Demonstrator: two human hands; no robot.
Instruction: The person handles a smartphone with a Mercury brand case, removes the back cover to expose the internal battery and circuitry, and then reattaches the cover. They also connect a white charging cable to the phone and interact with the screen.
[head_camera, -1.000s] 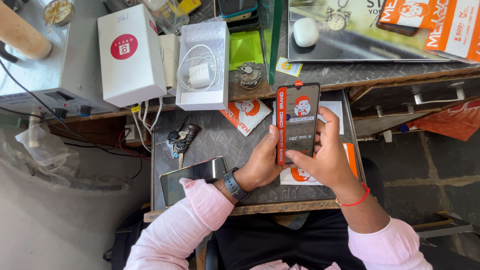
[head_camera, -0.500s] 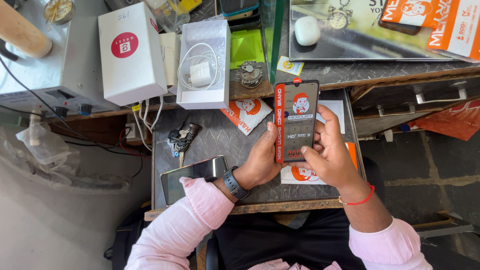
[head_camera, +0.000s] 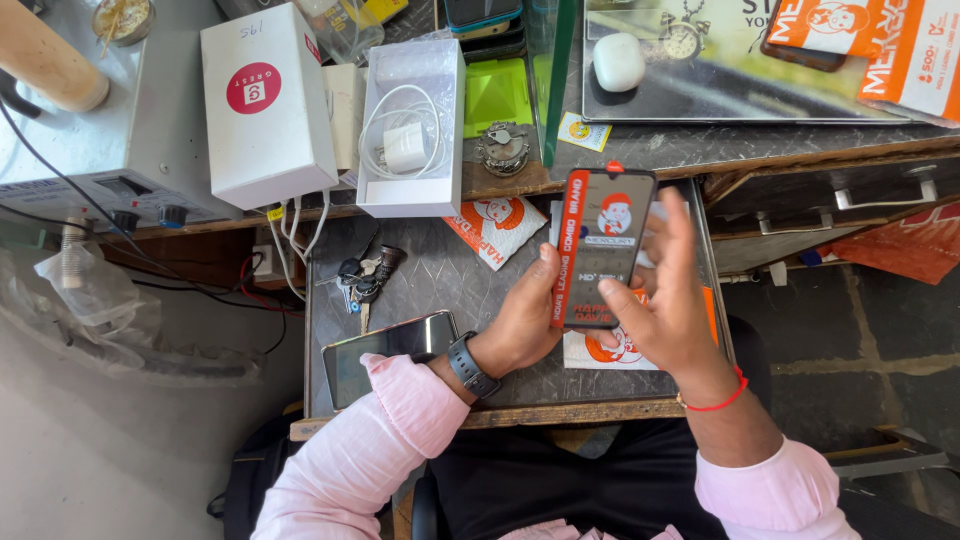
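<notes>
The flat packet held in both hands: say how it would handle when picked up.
The flat packet looks thin and card-like, so probably light and slightly bendable. Its glossy face suggests it could slip; the left hand pinches an edge while the right hand steadies it.

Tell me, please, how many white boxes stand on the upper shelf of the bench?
2. A closed white box with a red round label stands at the left; beside it on the right an open white box holds a charger and coiled cable. More may be hidden behind them.

Left hand (head_camera: 525, 325) holds phone (head_camera: 600, 245); right hand (head_camera: 665, 305) touching it.
</notes>
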